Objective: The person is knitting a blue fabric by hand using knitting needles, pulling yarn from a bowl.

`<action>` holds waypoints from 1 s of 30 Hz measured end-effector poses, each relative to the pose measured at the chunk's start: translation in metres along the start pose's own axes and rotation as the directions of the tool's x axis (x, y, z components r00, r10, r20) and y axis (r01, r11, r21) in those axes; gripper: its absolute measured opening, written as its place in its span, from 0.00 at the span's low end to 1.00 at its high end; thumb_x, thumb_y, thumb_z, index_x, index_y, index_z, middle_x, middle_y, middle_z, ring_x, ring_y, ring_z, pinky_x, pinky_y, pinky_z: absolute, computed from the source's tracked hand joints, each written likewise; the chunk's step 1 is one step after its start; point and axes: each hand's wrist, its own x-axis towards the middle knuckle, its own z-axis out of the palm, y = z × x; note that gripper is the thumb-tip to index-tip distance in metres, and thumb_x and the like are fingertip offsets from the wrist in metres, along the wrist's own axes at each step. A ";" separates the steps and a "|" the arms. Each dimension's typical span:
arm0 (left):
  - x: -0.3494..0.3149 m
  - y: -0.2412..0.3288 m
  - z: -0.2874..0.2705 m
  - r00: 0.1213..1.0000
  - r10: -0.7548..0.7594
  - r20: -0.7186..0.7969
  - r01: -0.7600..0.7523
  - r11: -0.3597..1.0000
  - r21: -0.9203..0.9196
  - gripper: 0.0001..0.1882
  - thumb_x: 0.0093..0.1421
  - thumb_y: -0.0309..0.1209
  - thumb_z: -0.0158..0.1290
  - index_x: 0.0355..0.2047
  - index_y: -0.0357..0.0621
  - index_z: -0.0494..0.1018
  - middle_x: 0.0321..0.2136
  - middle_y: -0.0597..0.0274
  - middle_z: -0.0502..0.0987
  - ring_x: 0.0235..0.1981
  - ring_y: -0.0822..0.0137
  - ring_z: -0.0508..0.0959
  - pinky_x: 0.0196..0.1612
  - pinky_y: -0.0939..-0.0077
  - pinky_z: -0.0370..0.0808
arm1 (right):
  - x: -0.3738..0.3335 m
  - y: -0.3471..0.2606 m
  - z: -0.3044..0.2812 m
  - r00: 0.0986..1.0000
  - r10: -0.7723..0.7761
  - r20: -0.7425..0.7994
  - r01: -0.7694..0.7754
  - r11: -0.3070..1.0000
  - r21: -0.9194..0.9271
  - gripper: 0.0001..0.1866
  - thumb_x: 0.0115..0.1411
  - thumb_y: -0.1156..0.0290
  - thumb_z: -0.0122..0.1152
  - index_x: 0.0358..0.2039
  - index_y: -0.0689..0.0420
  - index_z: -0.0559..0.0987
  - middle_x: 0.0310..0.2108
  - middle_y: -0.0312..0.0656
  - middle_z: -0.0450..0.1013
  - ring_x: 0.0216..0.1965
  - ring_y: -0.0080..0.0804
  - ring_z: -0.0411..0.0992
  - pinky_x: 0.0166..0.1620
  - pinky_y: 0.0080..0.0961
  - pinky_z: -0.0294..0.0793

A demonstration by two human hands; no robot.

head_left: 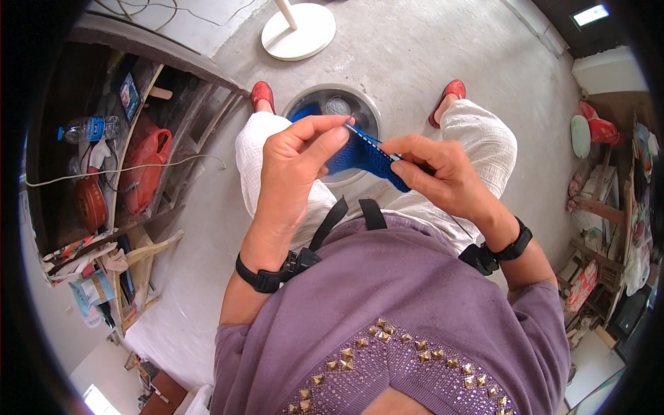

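Note:
A piece of blue knitting point(373, 160) hangs between my two hands, in front of my lap. White-looking stitches run along a thin knitting needle point(372, 141) at its upper edge. My left hand point(299, 153) is closed, thumb and forefinger pinched at the needle's tip end, its other fingers behind the knitting. My right hand point(443, 173) is closed on the needle and the knitting's right end. Beyond the knitting, a round metal basin point(370, 104) stands on the floor between my feet. A grey ball of yarn point(337, 106) and more blue material lie in it.
A white round stand base point(304, 34) is on the concrete floor ahead. At left, an open wooden cabinet point(194, 131) holds a plastic bottle point(90, 129), a red bag point(147, 169) and a phone-like screen point(129, 97). Wooden pieces and clutter point(602, 207) line the right side.

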 end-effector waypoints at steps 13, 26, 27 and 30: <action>-0.004 -0.006 0.008 0.999 0.016 -0.049 -0.016 1.000 -0.002 0.10 0.61 0.30 0.58 0.41 0.39 0.80 0.25 0.73 0.76 0.25 0.84 0.70 0.27 0.89 0.66 | 0.002 -0.004 0.009 0.999 0.002 -0.046 -0.005 0.997 -0.077 0.09 0.64 0.77 0.55 0.45 0.62 0.76 0.21 0.35 0.67 0.22 0.17 0.63 0.26 0.18 0.62; -0.004 -0.005 0.010 0.998 -0.026 0.059 0.022 0.998 0.062 0.10 0.62 0.29 0.57 0.40 0.37 0.79 0.26 0.71 0.78 0.27 0.84 0.71 0.29 0.89 0.66 | 0.033 -0.006 0.007 0.909 -0.414 -0.055 0.351 0.828 -0.438 0.28 0.49 0.59 0.72 0.48 0.54 0.74 0.39 0.43 0.73 0.35 0.41 0.75 0.34 0.35 0.73; -0.004 -0.006 0.009 0.998 -0.026 0.058 0.023 0.998 0.062 0.10 0.62 0.29 0.57 0.40 0.37 0.79 0.26 0.71 0.78 0.27 0.84 0.71 0.29 0.89 0.66 | 0.032 -0.003 0.007 0.888 -0.446 -0.113 0.374 0.842 -0.388 0.28 0.48 0.60 0.73 0.48 0.54 0.75 0.37 0.42 0.74 0.34 0.40 0.74 0.34 0.34 0.73; -0.003 -0.007 0.004 1.000 0.014 0.027 -0.017 0.995 0.097 0.10 0.61 0.30 0.58 0.40 0.38 0.79 0.26 0.72 0.77 0.26 0.84 0.71 0.28 0.89 0.65 | 0.020 0.005 0.001 0.965 -0.241 -0.105 0.184 0.904 -0.385 0.26 0.48 0.63 0.73 0.47 0.53 0.76 0.30 0.39 0.75 0.31 0.39 0.74 0.33 0.33 0.72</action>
